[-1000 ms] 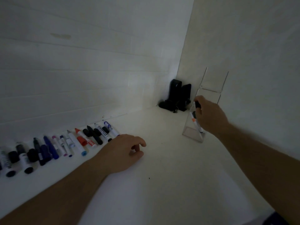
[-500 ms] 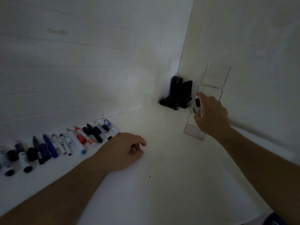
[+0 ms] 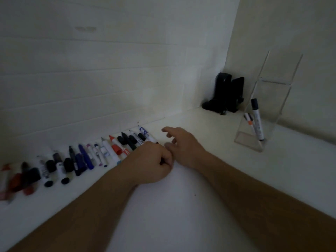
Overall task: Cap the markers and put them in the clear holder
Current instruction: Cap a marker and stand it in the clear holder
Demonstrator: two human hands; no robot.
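Note:
A long row of markers and loose caps (image 3: 101, 153) lies along the back wall on the white table. The clear holder (image 3: 272, 99) stands at the right by the side wall. Inside it leans a tall white marker with a black cap (image 3: 257, 122), and beside that a shorter marker with an orange band (image 3: 248, 119). My right hand (image 3: 183, 146) hovers with fingers spread just right of the row's right end, where a blue-printed marker (image 3: 144, 133) lies. My left hand (image 3: 152, 161) rests curled over the near ends of the rightmost markers, with nothing visible in it.
A black object (image 3: 225, 93) sits in the far corner, left of the holder. Red and black markers (image 3: 21, 177) at the row's far left are blurred. The white table (image 3: 181, 206) runs toward me between my forearms.
My right hand has let go of the black-capped marker in the holder and swung left to the row. My left hand has shifted forward onto the rightmost markers and curled tighter.

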